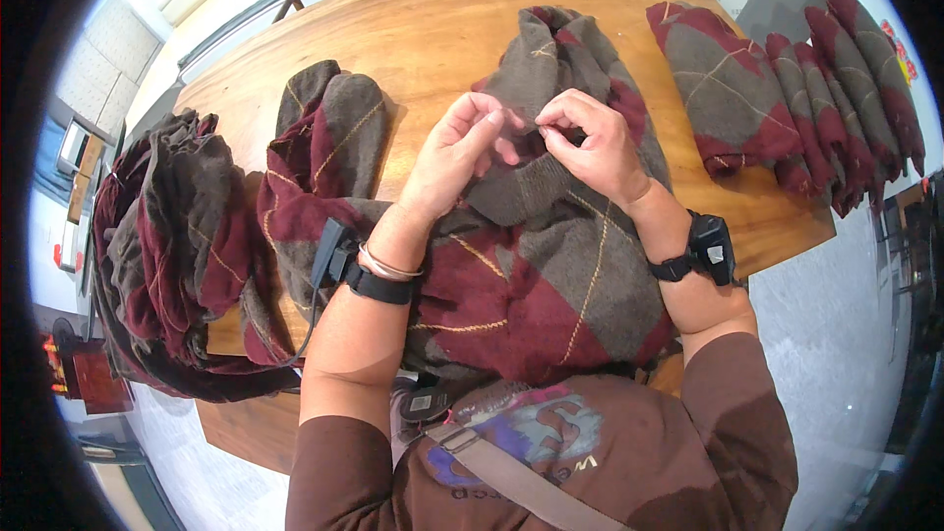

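Note:
A knitted argyle sweater [511, 305] in grey-brown and maroon with yellow lines lies bunched on the table against my body. Above its ribbed band [523, 189] both my hands are raised close together. My left hand [462, 149] has its fingers curled, with thumb and forefinger drawn together; anything between them is too small to make out. My right hand [595, 143] pinches thumb and forefinger near the band's opening, on something tiny that I cannot name. Beyond the hands, a sleeve-like part [556, 49] of the sweater stretches away from me.
Left of me, another argyle knit [329, 138] lies loosely folded, beside a large heap of similar knits [177, 236] hanging over the edge. Several folded argyle knits [733, 88] stand in a row at the right of the wooden table [433, 29].

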Action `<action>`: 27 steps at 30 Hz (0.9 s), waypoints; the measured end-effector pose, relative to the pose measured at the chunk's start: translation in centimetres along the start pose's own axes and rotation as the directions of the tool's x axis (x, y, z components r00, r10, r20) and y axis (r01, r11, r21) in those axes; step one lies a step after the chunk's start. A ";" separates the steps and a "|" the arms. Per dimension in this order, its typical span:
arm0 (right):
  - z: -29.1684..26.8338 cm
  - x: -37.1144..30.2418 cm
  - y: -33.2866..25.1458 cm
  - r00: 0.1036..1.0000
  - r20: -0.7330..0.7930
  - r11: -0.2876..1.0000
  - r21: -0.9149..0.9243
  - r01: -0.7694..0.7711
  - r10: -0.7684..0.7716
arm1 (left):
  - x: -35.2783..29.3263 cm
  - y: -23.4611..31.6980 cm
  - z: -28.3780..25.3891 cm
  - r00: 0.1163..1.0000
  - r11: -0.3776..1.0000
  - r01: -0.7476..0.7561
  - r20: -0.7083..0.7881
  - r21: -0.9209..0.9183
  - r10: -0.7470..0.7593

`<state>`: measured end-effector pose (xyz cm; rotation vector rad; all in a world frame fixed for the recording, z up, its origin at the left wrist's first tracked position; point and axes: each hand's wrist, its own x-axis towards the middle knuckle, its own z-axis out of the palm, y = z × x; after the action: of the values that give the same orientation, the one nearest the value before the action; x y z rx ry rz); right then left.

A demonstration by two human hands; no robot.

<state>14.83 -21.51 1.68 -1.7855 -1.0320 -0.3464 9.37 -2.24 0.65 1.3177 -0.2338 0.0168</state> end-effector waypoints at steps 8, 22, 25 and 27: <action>-5.6 -2.7 -3.0 0.997 -0.066 0.990 -0.130 -0.047 0.039 | -0.1 -0.3 0.3 0.999 0.969 -0.039 -0.014 0.245 0.044; -23.5 -32.8 1.9 0.313 -0.905 0.760 0.017 -0.649 0.288 | 0.9 -1.8 -1.4 0.976 0.906 -0.081 -0.153 0.414 0.157; -22.3 -41.1 6.5 0.310 -0.850 0.516 -0.053 -0.855 0.426 | 1.0 -1.8 -1.6 0.978 0.869 -0.017 -0.173 0.495 0.118; -19.6 -42.4 8.0 0.291 -0.776 0.203 -0.212 -0.956 0.560 | 0.7 -1.7 -1.5 0.973 0.850 -0.022 -0.185 0.526 0.139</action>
<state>0.05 -60.18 -21.44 -2.3738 0.7194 -0.5279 10.58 -1.35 -1.20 1.8356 -0.0969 0.3166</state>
